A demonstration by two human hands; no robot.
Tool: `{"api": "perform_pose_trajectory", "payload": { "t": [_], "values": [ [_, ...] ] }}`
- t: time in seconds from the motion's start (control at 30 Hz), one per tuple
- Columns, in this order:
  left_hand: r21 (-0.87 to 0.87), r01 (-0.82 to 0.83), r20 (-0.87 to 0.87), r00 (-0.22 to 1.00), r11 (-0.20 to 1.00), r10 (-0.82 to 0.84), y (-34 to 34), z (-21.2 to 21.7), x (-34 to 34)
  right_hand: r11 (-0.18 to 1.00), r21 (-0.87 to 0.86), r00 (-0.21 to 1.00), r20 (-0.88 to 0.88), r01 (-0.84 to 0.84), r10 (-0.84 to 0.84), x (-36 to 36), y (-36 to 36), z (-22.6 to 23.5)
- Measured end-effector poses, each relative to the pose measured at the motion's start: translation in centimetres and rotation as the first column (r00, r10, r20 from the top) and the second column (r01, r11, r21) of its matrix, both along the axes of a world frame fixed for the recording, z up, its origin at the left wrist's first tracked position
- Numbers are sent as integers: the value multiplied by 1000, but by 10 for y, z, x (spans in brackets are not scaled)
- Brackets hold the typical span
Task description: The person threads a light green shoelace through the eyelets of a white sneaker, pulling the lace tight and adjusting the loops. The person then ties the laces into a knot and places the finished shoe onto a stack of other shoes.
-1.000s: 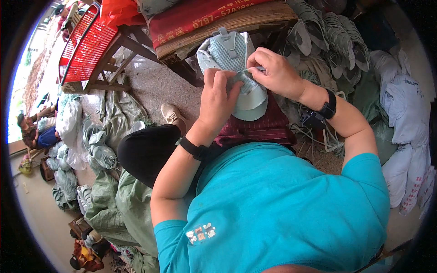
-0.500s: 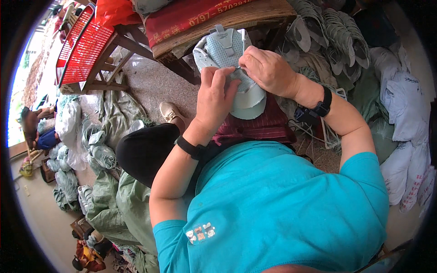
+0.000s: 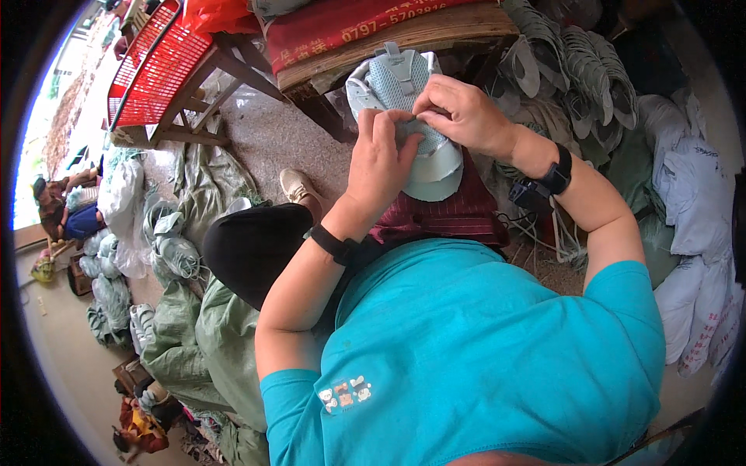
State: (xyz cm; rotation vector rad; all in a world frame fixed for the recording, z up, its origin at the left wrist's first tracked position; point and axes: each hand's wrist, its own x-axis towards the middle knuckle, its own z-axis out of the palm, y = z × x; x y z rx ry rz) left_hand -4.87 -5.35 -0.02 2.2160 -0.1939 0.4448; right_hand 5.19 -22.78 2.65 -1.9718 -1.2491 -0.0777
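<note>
- Right hand [image 3: 466, 116] sat at about 3 o'clock on the pale blue-green shoe upper [image 3: 435, 165], thumb and finger tips pinched close together. Couldn't make out what, if anything, was between them.
- Left hand [image 3: 374, 163] was over at 7 to 8 o'clock on the upper, fingers bent, just a narrow gap between thumb and index. The index tip was right beside the right hand's fingertips. Can't tell if it was actually gripping.
- The upper itself had its tongue [image 3: 388, 74] end at 12 o'clock and its rounded toe at roughly 5, over some maroon striped cloth [image 3: 451, 221].
- Going by the upper as the clock centre: dark watch [image 3: 556, 175] on the right wrist between 3 and 4, black band [image 3: 334, 245] on the left wrist near 7.
- Wooden bench [image 3: 334, 64] at 11 to 12, with a red sack [image 3: 350, 31] on top. Tongue end overlapped the bench edge, no idea if they touched.
- Beige shoe [image 3: 297, 186] on a foot at 8.
- Further out: hanging bundles of grey-green shoe pieces [image 3: 598, 78] between 2 and 3, white sacks [image 3: 694, 186] between 3 and 4, green sacks [image 3: 225, 342] between 7 and 8, red plastic basket [image 3: 159, 66] between 9 and 10.
</note>
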Motion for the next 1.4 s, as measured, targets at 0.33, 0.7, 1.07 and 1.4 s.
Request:
{"api": "perform_pose_trajectory", "payload": {
  "t": [0.33,0.7,1.07,1.4],
  "values": [
    [-24,-10,-29,1000,1000,10,-1,3,-1,977,-117,971,-140,177,-192,-18,0,6],
    [-100,-63,-14,998,993,62,-3,2,-2,981,-107,962,-204,163,-182,-19,-3,18],
    [-107,-87,-11,996,990,86,-3,-4,-4,975,-136,971,-142,176,-195,-16,6,3],
    [-115,-65,54,996,991,71,-1,1,-10,989,-149,959,-280,7,-49,-7,0,19]
  ]
}}
